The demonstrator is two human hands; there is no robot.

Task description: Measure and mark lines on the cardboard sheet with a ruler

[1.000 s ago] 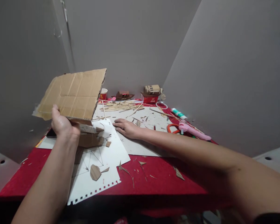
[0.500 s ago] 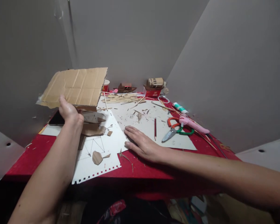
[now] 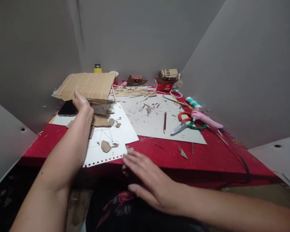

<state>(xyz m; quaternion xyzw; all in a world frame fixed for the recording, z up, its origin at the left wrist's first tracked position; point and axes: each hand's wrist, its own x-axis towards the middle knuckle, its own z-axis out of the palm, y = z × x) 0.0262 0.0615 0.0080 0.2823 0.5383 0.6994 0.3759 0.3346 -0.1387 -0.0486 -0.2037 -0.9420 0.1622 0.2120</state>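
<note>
My left hand (image 3: 82,104) grips the near edge of a creased brown cardboard sheet (image 3: 87,84) and holds it up over the back left of the table. Below it lies a white notebook sheet (image 3: 118,132) with drawn lines, strewn with cardboard scraps (image 3: 106,146). My right hand (image 3: 149,177) is at the table's front edge, fingers stretched out and thumb apart, holding nothing. By its fingertips are small cardboard bits, some seemingly dropping past the edge. A pencil (image 3: 164,123) lies farther back on a grey board (image 3: 145,124).
To the right lie scissors (image 3: 180,129) with orange and green handles, a pink glue gun (image 3: 206,118) and its cord. Thin wooden sticks (image 3: 130,91), a paper cup (image 3: 114,77) and a red box (image 3: 164,84) stand along the back. A phone (image 3: 67,109) lies at left.
My right hand has swept from the grey board toward me to the table edge, shifting scraps on the red cloth. My left hand still holds the cardboard sheet up. The view has tilted down.
</note>
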